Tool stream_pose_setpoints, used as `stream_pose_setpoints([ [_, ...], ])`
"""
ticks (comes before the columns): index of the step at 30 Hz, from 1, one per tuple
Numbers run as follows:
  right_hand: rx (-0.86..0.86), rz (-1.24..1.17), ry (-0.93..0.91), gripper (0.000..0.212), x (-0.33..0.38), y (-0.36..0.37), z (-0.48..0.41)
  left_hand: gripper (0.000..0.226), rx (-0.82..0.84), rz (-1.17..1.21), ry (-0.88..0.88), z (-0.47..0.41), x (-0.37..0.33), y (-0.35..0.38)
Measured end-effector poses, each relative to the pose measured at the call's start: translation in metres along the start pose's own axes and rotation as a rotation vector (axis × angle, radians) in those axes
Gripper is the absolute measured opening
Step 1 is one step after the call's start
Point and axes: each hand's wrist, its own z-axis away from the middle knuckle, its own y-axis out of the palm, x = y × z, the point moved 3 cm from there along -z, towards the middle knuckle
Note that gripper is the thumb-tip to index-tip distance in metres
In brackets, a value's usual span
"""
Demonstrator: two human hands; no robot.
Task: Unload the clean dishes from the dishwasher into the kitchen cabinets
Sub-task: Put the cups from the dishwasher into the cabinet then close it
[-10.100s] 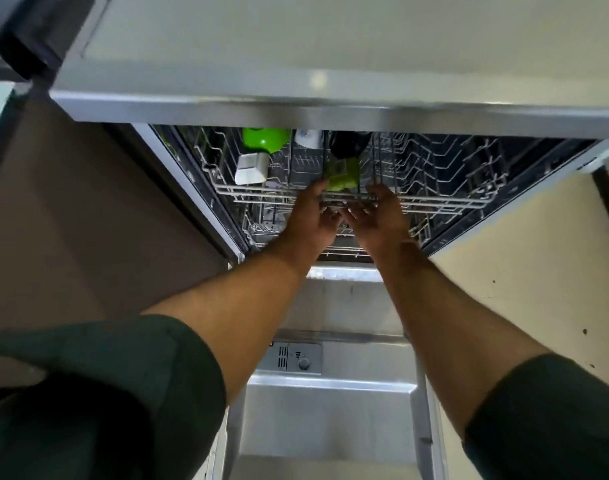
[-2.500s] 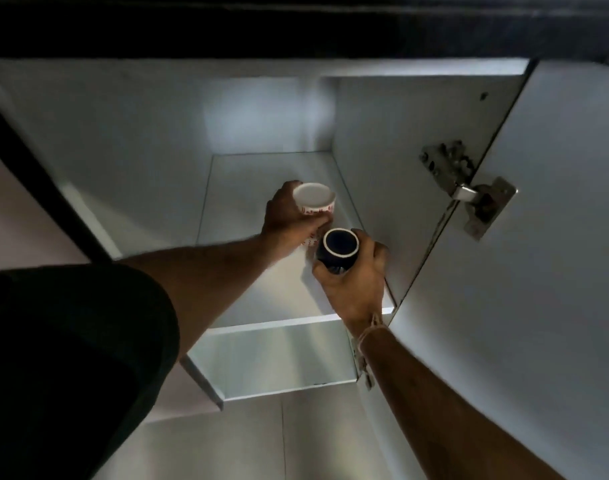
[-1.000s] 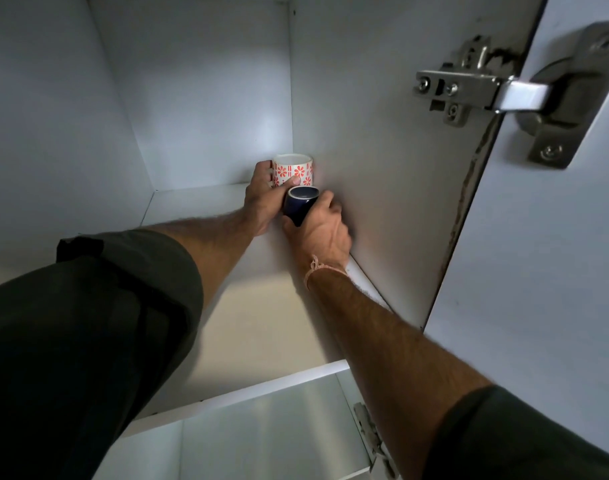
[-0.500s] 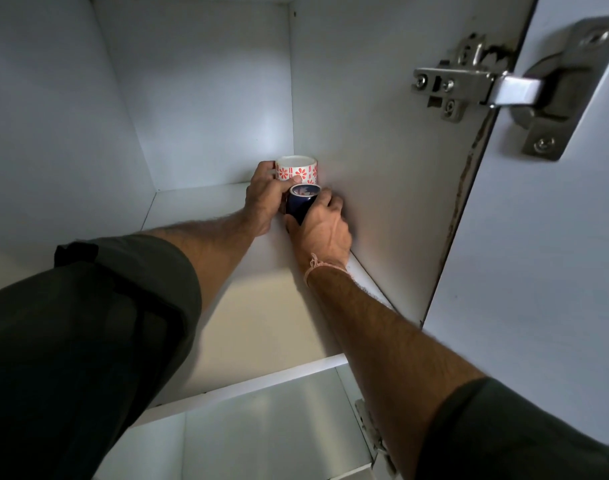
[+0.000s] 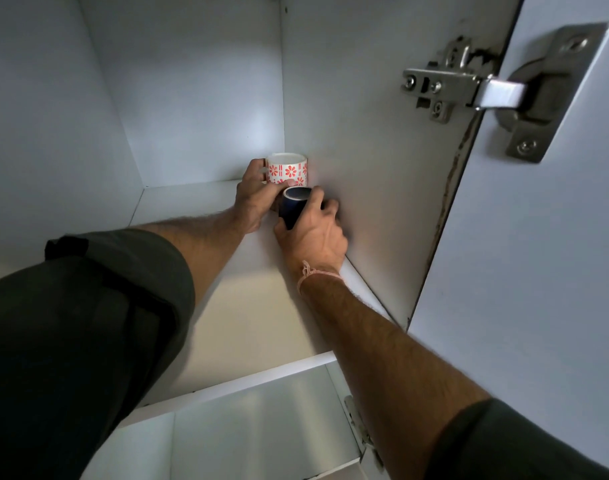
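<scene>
A white cup with red flowers (image 5: pixel 288 169) stands on the white cabinet shelf (image 5: pixel 247 306), deep in the back right corner. My left hand (image 5: pixel 256 199) grips it from the left, thumb across its lower front. Just in front of it is a small dark blue cup (image 5: pixel 293 204), tilted toward me so its rim shows. My right hand (image 5: pixel 313 233) holds the blue cup with fingers curled round its right side, close to the cabinet's right wall.
The cabinet's right wall (image 5: pixel 365 133) stands close beside the cups. Its open door (image 5: pixel 538 271) hangs at the right on a metal hinge (image 5: pixel 469 91). A lower shelf (image 5: pixel 244 427) shows below the front edge.
Over the last second both hands stayed in the back corner with their cups. The blue cup and my right hand shifted slightly lower and nearer the shelf.
</scene>
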Motion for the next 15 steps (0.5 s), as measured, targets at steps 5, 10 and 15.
stream_pose_setpoints([
  [5,0.01,-0.009,0.018,0.059,-0.0034,-0.0041,0.0058,0.06,0.026,-0.085,0.018,0.0018,0.001,0.0009],
  [10,-0.005,0.003,0.008,0.06,-0.0033,-0.0045,0.008,0.061,0.049,-0.126,0.027,0.0016,0.0013,0.0004],
  [15,0.009,-0.004,-0.002,0.062,-0.0026,-0.0036,0.0067,0.05,0.118,0.021,0.009,0.0038,0.001,0.0043],
])
